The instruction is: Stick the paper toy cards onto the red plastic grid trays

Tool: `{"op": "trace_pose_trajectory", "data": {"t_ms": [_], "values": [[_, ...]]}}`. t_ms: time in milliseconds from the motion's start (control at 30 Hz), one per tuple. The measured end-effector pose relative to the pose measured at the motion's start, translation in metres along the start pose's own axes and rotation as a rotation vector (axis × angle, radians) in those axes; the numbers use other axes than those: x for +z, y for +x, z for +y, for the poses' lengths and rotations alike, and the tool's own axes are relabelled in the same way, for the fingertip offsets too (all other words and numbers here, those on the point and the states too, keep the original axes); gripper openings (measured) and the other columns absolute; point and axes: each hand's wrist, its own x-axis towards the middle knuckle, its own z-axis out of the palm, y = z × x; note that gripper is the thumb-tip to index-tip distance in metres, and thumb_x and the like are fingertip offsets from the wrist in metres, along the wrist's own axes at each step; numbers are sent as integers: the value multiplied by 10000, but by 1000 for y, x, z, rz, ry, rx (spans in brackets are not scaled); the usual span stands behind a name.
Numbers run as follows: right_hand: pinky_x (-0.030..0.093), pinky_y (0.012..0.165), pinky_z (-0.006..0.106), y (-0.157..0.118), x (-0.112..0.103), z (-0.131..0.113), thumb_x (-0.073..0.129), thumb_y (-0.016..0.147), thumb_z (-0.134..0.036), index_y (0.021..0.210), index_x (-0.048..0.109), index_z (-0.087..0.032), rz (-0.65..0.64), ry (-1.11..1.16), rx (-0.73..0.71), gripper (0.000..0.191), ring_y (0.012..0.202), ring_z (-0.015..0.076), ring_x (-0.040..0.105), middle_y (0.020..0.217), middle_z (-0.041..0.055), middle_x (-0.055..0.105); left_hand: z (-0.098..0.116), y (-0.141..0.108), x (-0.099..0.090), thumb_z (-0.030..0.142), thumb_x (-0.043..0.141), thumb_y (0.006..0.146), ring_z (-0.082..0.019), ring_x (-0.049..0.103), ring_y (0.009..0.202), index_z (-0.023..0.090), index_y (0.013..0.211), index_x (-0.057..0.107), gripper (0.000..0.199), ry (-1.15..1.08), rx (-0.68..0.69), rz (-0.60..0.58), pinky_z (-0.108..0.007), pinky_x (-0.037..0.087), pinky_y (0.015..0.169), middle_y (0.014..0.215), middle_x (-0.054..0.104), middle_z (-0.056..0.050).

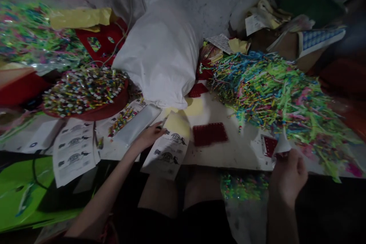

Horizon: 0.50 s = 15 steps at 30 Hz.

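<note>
Our right hand [288,175] pinches a white scrap [283,143]; our left hand [149,135] touches printed paper [168,153], grip unclear. We should keep it flat.

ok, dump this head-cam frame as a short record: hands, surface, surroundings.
left_hand: left hand at the left edge of a printed sheet; grip unclear
right_hand: right hand pinching a small white piece; material unclear
surface: pale tabletop
center: dark red rectangular piece, flat, between the hands
left_side: red basin heaped with small multicolored pieces
right_side: loose pile of green, blue and pink strands
back: bulging white sack before a gray wall
</note>
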Motion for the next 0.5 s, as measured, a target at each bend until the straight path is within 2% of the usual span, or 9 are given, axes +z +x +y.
{"op": "trace_pose_trajectory", "data": {"t_ms": [67, 100, 133, 200, 233, 300, 367, 500], "values": [[321, 472, 218, -7, -2, -2, 650, 702, -344, 702, 549, -175, 41, -80, 36, 197, 530, 83, 418, 615, -47, 475, 9, 8, 14, 366, 483, 850, -335, 487, 1189, 128, 1340, 408, 550, 335, 117, 282, -483, 363, 979, 1256, 569, -169], [298, 450, 211, -11, -2, -2, 647, 706, -360, 717, 546, -180, 50, -102, 64, 207, 511, 79, 401, 601, -54, 462, 15, 10, 27, 352, 450, 875, -335, 423, 1251, 128, 1351, 392, 529, 457, 239, 352, -491, 320, 1020, 1324, 507, -178], [283, 435, 205, -14, -2, -1, 648, 704, -376, 725, 539, -185, 51, -102, 87, 221, 502, 76, 392, 594, -60, 452, 23, 12, 43, 344, 416, 898, -325, 354, 1305, 130, 1353, 391, 503, 539, 384, 362, -485, 277, 1057, 1386, 440, -176], [265, 411, 197, -20, -2, 3, 657, 692, -401, 720, 520, -191, 31, -73, 121, 252, 485, 69, 380, 577, -71, 430, 39, 19, 85, 383, 383, 921, -285, 286, 1353, 140, 1351, 399, 493, 584, 660, 192, -438, 244, 1095, 1428, 390, -156], [257, 399, 195, -22, -3, 5, 661, 688, -408, 713, 509, -194, 23, -64, 137, 264, 472, 65, 370, 566, -76, 418, 46, 23, 107, 422, 385, 919, -284, 252, 1369, 156, 1356, 397, 512, 588, 734, 109, -448, 218, 1107, 1449, 362, -150], [243, 377, 195, -24, -6, 9, 663, 689, -418, 704, 488, -202, 28, -60, 167, 279, 442, 61, 347, 549, -84, 396, 56, 34, 150, 473, 418, 896, -300, 240, 1374, 121, 1358, 395, 582, 589, 771, 2, -472, 208, 1109, 1463, 322, -186], [246, 370, 197, -26, -13, 13, 658, 702, -419, 715, 478, -208, 49, -71, 180, 278, 432, 60, 342, 563, -81, 403, 60, 45, 185, 499, 401, 893, -303, 187, 1390, 109, 1378, 368, 623, 595, 753, -7, -488, 167, 1122, 1487, 262, -195], [343, 456, 204, -27, -32, 16, 612, 768, -407, 795, 508, -200, 48, -113, 57, 232, 586, 85, 479, 808, 3, 549, 57, 47, 227, 520, 368, 893, -304, 155, 1398, 126, 1396, 349, 640, 570, 618, 69, -528, 102, 1130, 1495, 250, -173]]}}
